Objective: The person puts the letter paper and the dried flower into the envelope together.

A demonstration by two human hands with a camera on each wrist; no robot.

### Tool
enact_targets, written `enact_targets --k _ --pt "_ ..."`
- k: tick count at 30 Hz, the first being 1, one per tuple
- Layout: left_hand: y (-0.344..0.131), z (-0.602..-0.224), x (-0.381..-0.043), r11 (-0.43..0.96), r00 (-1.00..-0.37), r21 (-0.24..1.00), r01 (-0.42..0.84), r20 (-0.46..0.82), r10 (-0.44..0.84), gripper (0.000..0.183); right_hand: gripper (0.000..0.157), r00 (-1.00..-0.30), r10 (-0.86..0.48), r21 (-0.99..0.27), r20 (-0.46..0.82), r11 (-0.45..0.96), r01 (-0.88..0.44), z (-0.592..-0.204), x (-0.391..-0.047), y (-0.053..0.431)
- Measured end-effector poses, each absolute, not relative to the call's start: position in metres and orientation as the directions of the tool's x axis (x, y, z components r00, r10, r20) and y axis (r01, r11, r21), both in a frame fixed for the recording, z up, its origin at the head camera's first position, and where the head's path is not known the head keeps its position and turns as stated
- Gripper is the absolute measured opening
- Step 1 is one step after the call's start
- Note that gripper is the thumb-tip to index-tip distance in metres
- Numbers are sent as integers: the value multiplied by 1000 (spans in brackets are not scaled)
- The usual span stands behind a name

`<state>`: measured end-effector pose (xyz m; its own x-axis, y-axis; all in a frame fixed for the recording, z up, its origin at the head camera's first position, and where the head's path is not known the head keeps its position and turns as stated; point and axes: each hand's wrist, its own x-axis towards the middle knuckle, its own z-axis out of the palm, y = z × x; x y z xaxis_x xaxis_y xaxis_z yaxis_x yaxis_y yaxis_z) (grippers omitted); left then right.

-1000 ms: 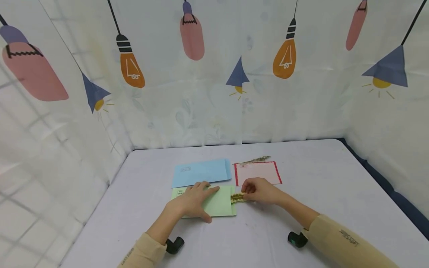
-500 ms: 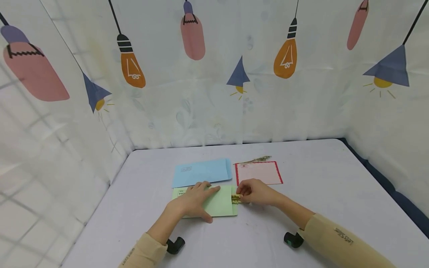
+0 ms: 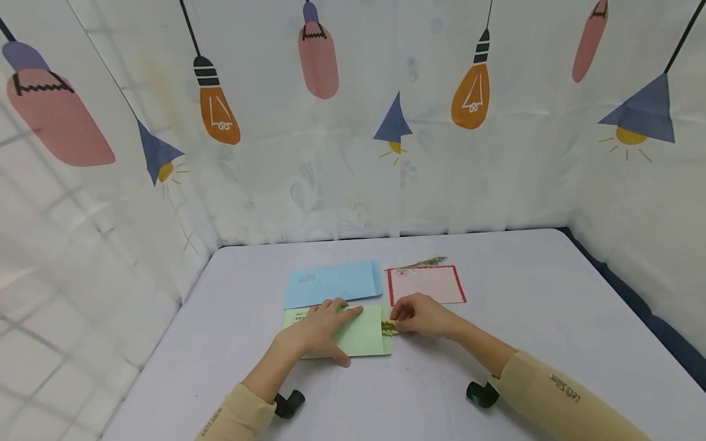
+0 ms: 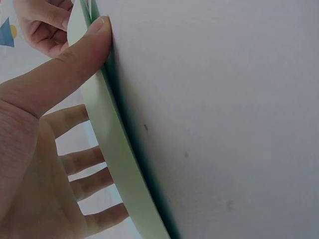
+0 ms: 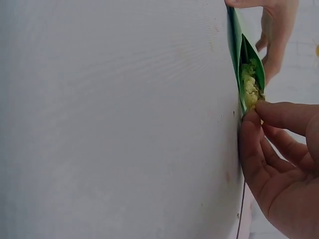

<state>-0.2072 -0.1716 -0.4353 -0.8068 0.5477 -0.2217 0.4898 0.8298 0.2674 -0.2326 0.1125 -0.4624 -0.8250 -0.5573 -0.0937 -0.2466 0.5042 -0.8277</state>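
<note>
A light green envelope (image 3: pixel 361 340) lies flat on the table, its mouth to the right. My left hand (image 3: pixel 322 329) rests on it with fingers spread; in the left wrist view the thumb lies along the near edge of the envelope (image 4: pixel 112 124). Between thumb and fingertips, my right hand (image 3: pixel 426 316) pinches a yellow-green dried flower sprig (image 3: pixel 388 327) at the envelope's mouth. The right wrist view shows the mouth bowed apart, with the flower heads (image 5: pixel 249 84) inside it and the pinched end just outside. The sprig's far part is hidden within the envelope.
A blue envelope (image 3: pixel 331 285) lies just beyond the green one. To its right is a pale pink card (image 3: pixel 421 286) with a red border, and another dried sprig (image 3: pixel 425 263) lies along its far edge. A patterned curtain (image 3: pixel 353 184) hangs behind the white table (image 3: pixel 524 288).
My right hand has moved left with the dried flower sprig, and less of the sprig shows outside the green envelope. My left hand has stayed in place on the envelope.
</note>
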Motion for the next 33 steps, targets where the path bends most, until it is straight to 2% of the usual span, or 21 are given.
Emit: enact_targets --k 8,17,33 --pt "-171 -438 -208 826 -804 240 509 -209 556 103 4 -841 -523 -806 -137 553 -212 -458 -232 114" --pt "-172 -437 -208 826 -802 235 513 -212 558 103 4 -816 -570 -815 -95 515 -264 -460 -236 108" --pt "-173 -439 -209 821 -800 243 516 -205 564 103 7 -826 -545 -902 -148 418 -114 -460 -232 90"
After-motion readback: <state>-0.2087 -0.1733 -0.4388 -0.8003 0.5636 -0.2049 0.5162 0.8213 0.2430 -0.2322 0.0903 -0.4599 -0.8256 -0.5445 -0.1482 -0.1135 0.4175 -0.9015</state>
